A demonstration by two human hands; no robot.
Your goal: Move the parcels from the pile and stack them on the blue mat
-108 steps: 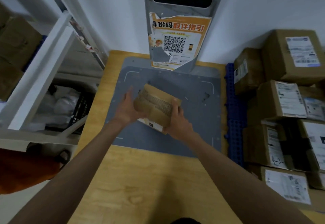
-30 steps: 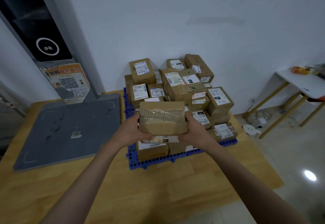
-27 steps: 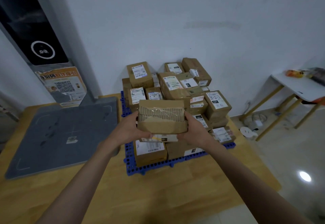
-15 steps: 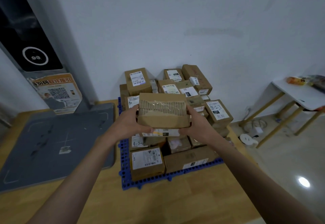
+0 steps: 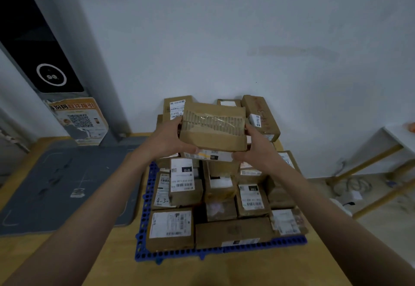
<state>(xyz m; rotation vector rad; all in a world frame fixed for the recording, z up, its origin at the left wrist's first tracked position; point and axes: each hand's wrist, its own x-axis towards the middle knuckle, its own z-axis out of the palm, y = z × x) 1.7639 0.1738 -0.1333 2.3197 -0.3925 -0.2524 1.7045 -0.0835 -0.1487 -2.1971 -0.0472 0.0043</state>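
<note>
A person is standing at a wooden table [image 5: 116,263] and is holding one parcel [image 5: 213,126] with both hands. The left hand [image 5: 167,141] is gripping the parcel's left end, with the thumb lying under the near bottom edge. The right hand [image 5: 258,148] is gripping the right end in the same way, its fingers wrapping around the side. The parcel is brown cardboard with a band of torn corrugated paper and clear tape across its top. It is being held up in the air, level, above the far part of the stack [image 5: 224,196].

The stack is sitting on the blue mat [image 5: 202,253] at about 6 o'clock from the held parcel. Many brown boxes with white labels are lying there close together, and the ones at 12 o'clock, against the white wall [image 5: 247,27], are piled higher. One front box is carrying a label with "010" on it.

At 9 o'clock from the mat a grey pad [image 5: 56,184] is lying flat on the table, just beside the mat. Behind the pad a grey kiosk [image 5: 56,61] with a dark screen and an orange poster [image 5: 78,120] is standing. At 3 o'clock a white side table [image 5: 397,137] with yellow legs is partly showing
</note>
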